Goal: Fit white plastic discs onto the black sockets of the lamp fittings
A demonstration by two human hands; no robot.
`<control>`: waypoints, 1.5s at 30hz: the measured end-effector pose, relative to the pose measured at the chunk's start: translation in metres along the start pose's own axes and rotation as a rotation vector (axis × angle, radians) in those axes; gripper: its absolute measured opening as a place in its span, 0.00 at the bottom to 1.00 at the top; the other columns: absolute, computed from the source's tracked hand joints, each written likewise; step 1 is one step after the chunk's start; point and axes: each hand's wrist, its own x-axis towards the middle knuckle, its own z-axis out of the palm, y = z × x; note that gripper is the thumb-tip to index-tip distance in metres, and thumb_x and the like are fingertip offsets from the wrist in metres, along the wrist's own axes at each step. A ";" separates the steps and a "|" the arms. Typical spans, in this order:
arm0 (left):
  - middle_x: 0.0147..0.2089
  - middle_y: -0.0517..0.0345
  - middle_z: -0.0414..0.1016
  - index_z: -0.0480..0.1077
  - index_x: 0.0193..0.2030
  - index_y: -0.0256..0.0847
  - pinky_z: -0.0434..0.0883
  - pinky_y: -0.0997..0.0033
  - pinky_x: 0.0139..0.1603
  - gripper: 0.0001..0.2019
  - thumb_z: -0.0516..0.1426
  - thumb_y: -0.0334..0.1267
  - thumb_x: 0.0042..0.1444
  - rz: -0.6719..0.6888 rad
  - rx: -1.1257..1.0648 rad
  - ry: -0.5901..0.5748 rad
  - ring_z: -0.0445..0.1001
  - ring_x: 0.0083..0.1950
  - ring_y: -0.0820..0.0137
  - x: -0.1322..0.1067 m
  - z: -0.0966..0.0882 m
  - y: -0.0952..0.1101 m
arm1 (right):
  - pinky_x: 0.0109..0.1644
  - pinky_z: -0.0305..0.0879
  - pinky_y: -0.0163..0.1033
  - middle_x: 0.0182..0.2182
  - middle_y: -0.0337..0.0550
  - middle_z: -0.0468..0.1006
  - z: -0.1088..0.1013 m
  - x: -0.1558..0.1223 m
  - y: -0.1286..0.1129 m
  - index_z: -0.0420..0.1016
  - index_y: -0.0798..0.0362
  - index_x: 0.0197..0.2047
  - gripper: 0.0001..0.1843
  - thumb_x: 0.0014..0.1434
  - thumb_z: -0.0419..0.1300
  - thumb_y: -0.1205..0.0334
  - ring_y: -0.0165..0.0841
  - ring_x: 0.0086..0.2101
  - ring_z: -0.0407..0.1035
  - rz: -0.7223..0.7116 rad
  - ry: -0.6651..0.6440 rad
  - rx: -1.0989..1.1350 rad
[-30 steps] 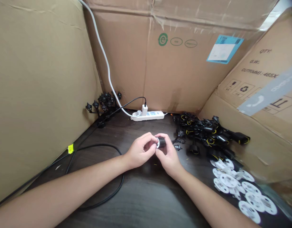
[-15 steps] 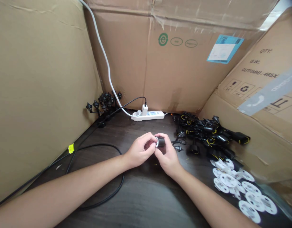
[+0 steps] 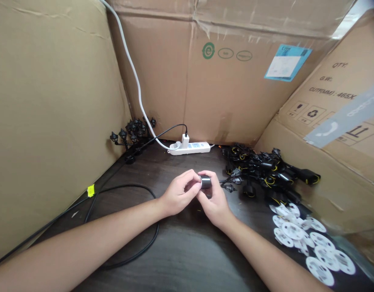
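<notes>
Turned the black lamp base (image 3: 206, 182) slightly since the earlier frame, over the desk (image 3: 187, 259), well in from its far edge. Holding it in curled right hand (image 3: 215, 199), pinching its end with nearly closed left hand (image 3: 181, 194). Best to brace firmly, press evenly.

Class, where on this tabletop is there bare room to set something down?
Bare: tabletop between the left forearm and right forearm, and between the power strip and left hand. Crowded: the right side, with yellow-wired black lamp posts and white discs; the far-left corner, with miniature lanterns.
</notes>
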 end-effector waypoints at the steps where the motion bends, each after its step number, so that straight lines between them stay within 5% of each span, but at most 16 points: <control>1: 0.33 0.61 0.64 0.67 0.36 0.39 0.63 0.73 0.35 0.08 0.53 0.37 0.66 0.008 0.011 0.002 0.63 0.32 0.73 0.000 0.000 0.000 | 0.30 0.66 0.37 0.35 0.39 0.75 0.000 0.000 0.000 0.64 0.49 0.54 0.17 0.63 0.60 0.60 0.34 0.31 0.71 -0.004 0.004 -0.001; 13: 0.33 0.61 0.62 0.66 0.37 0.40 0.61 0.74 0.33 0.04 0.53 0.32 0.65 0.100 0.137 -0.054 0.61 0.31 0.74 -0.003 -0.001 -0.004 | 0.29 0.64 0.36 0.32 0.35 0.73 -0.002 0.002 -0.002 0.63 0.48 0.51 0.17 0.58 0.58 0.66 0.32 0.27 0.68 0.003 -0.030 0.067; 24: 0.38 0.57 0.66 0.71 0.41 0.39 0.65 0.75 0.34 0.07 0.52 0.34 0.69 0.075 0.119 0.006 0.65 0.34 0.74 -0.002 0.001 -0.003 | 0.28 0.59 0.37 0.24 0.32 0.65 -0.003 -0.003 0.011 0.63 0.48 0.57 0.14 0.72 0.48 0.56 0.32 0.24 0.61 0.012 0.033 0.130; 33: 0.37 0.57 0.67 0.69 0.41 0.39 0.65 0.73 0.35 0.06 0.52 0.31 0.67 0.160 0.183 -0.027 0.64 0.33 0.74 -0.004 0.000 0.000 | 0.26 0.59 0.36 0.25 0.33 0.64 -0.002 -0.001 0.003 0.66 0.49 0.53 0.14 0.72 0.49 0.51 0.31 0.23 0.60 0.015 0.045 0.184; 45: 0.36 0.60 0.65 0.68 0.40 0.40 0.63 0.74 0.35 0.05 0.52 0.28 0.65 0.113 0.201 -0.066 0.64 0.32 0.74 -0.002 0.001 -0.004 | 0.25 0.56 0.35 0.24 0.32 0.63 -0.001 -0.001 0.012 0.66 0.48 0.52 0.14 0.72 0.50 0.50 0.30 0.22 0.58 0.043 0.033 0.199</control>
